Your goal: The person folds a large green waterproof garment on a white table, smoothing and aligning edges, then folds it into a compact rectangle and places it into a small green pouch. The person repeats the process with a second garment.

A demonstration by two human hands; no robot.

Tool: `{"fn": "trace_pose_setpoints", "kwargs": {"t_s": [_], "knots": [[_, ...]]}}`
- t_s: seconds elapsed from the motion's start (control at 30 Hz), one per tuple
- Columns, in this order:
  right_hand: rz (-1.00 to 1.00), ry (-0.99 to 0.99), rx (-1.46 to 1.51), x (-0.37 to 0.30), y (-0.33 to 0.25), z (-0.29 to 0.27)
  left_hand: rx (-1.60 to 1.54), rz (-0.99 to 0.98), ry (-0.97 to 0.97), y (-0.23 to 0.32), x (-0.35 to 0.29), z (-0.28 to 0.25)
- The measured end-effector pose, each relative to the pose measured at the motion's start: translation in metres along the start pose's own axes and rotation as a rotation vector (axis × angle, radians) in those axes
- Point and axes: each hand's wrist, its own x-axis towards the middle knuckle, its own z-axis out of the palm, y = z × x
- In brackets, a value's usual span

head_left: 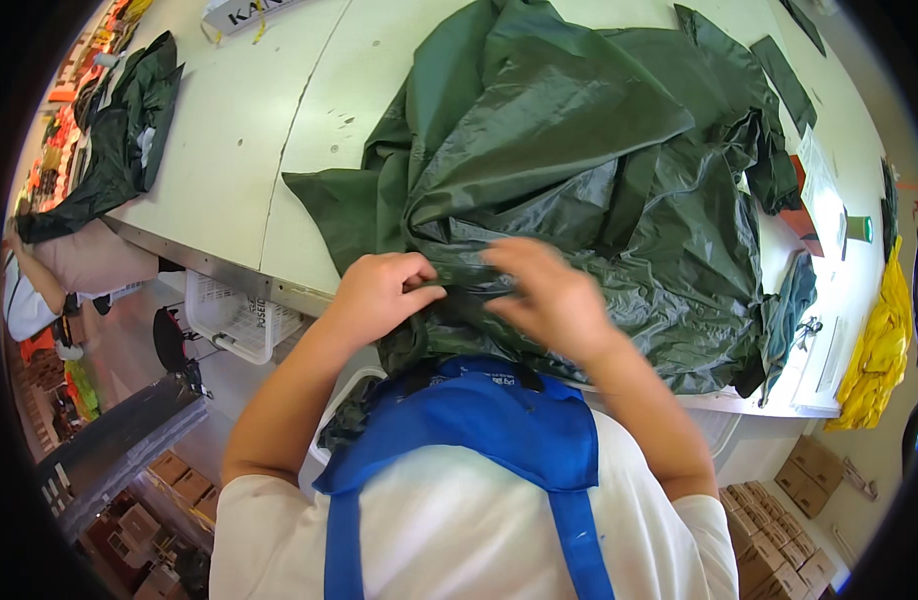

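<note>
A large dark green garment (569, 130) of coated, waterproof-looking fabric lies crumpled over the table in front of me. Some of its surface is matte, while the lower part shines in wrinkles. My left hand (384, 290) pinches the garment's near edge between thumb and fingers. Just right of it, my right hand (549, 295) is blurred by motion over the fabric, thumb and fingers apart, with nothing visible between them. Whether its fingertips touch the cloth I cannot tell.
The white table (249, 150) has a metal front edge, with a white plastic basket (244, 315) below it. Dark green strips (784, 85) and a green roll (859, 229) lie at right, near yellow cloth (874, 345). At far left, another person (39, 290) sits beside dark green fabric (119, 145).
</note>
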Motion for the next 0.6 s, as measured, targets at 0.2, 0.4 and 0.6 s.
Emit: {"fn": "trace_pose_setpoints", "kwargs": {"t_s": [0.2,0.4,0.6], "knots": [[-0.231,0.000,-0.041,0.022,0.004,0.070,-0.479,-0.298,0.289,-0.037,0.014,0.001],[-0.128,-0.018,-0.055,0.018,0.001,0.068,-0.235,-0.447,0.075,-0.041,0.035,0.004],[0.101,0.147,0.179,0.022,-0.007,0.056,-0.750,-0.194,0.221,-0.017,0.017,0.016]]}}
